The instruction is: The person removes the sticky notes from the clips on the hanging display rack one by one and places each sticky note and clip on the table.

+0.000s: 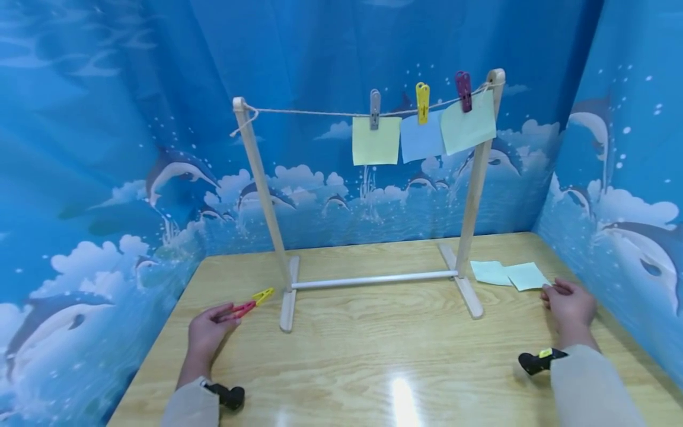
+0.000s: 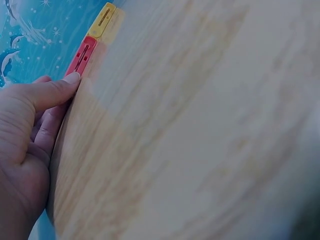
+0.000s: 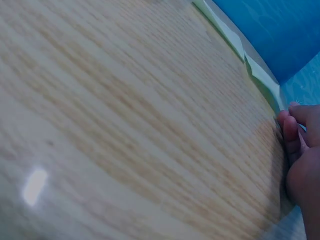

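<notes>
I have the left hand (image 1: 207, 333) pinching a red clip (image 1: 243, 309), end to end with a yellow clip (image 1: 264, 295), near the left edge of the table (image 1: 363, 356) and the rack (image 1: 373, 280). By the right edge, my right hand (image 1: 572, 305) pinches the corner of a pale green note (image 1: 527, 277), a second note (image 1: 490, 273) touching it. Broad table lies between. The yellow label (image 1: 545, 353) at the right wrist is too small to read.

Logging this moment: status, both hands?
Left hand pinches red plastic clothespin. Right hand pinches pale green paper square by its corner. Nothing visibly blocking either.
</notes>
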The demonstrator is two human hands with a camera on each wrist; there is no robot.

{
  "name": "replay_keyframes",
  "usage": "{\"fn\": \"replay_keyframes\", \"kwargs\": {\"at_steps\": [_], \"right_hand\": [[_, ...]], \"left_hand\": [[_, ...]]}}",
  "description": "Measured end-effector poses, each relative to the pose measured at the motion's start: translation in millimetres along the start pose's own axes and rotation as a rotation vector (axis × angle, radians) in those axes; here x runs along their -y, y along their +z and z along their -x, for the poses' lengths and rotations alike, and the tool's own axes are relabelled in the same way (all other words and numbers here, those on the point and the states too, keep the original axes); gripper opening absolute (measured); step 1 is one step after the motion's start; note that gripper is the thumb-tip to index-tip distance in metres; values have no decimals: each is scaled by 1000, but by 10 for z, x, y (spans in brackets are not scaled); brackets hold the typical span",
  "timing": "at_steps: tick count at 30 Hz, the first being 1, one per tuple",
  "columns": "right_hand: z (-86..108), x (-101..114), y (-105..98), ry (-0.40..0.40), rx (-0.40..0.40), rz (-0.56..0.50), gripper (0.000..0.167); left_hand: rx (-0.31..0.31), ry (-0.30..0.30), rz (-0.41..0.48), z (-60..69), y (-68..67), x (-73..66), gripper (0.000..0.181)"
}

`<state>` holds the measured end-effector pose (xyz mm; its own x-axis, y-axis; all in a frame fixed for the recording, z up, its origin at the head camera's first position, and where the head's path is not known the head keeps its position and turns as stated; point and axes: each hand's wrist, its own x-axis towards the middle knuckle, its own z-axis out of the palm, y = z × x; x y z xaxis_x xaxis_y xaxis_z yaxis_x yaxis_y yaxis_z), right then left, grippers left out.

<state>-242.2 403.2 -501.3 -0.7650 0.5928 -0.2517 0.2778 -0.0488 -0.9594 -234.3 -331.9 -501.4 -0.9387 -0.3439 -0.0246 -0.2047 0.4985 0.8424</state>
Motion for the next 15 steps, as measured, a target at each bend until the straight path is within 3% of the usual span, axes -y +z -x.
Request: {"fn": "replay_keyframes", "kwargs": {"at_steps": [6,10,15], "right_hand": [[22,-19,-14,-2,6,-73,65],[83,-34,-39,-37,17,0,66],[185,15,21,-142,24,95,65]], "left_hand": [[18,-3,31,34,-17,-13,50],[27,-35,66,69,-22,-43,55],[6,-73,103,132,-41,-102,60]]}}
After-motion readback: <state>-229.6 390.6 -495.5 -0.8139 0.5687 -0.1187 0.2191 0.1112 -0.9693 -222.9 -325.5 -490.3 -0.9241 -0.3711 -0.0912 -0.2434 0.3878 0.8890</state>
